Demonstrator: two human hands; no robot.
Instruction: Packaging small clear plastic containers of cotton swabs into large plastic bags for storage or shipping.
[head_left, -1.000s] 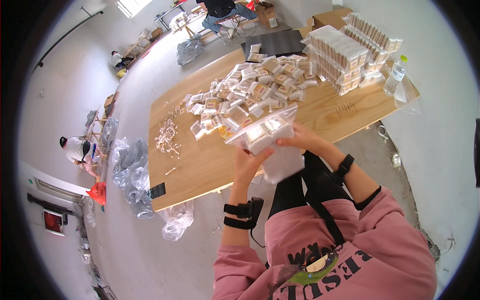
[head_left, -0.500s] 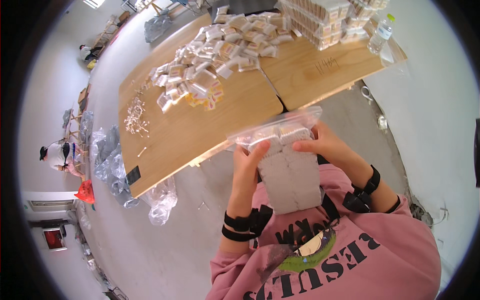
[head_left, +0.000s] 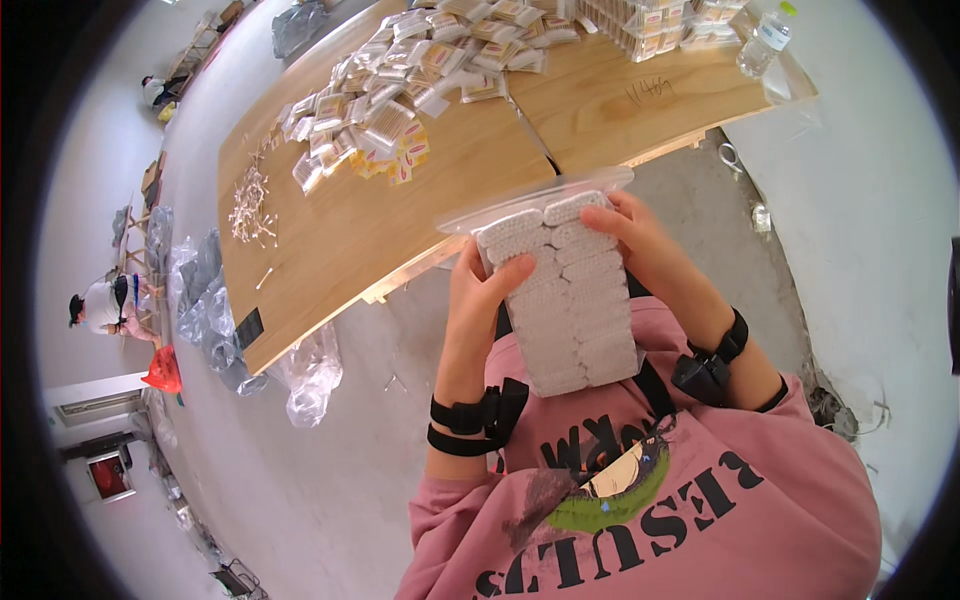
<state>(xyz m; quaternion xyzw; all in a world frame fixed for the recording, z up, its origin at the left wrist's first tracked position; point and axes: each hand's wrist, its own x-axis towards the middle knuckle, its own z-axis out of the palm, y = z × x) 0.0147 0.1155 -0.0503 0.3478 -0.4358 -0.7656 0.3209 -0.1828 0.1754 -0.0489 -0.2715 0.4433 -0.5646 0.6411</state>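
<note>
Clear plastic bag [head_left: 563,300] of white cotton-tipped swab bundles [head_left: 590,345], held between pink sweatshirt [head_left: 700,530] and pale wooden desk [head_left: 400,235]. Left hand [head_left: 482,288] and right hand [head_left: 640,238] grip its upper sides. Step seems squaring the load; next likely calls for even side pressure.

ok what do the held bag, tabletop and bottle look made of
Held bag: apparently thin, glossy clear plastic film; the white contents show through. Tabletop: wood or wood-look board, smooth satin, judging by tan colour and faint grain. Bottle: probably clear, shiny plastic, being see-through, though glass isn't ruled out.
</note>
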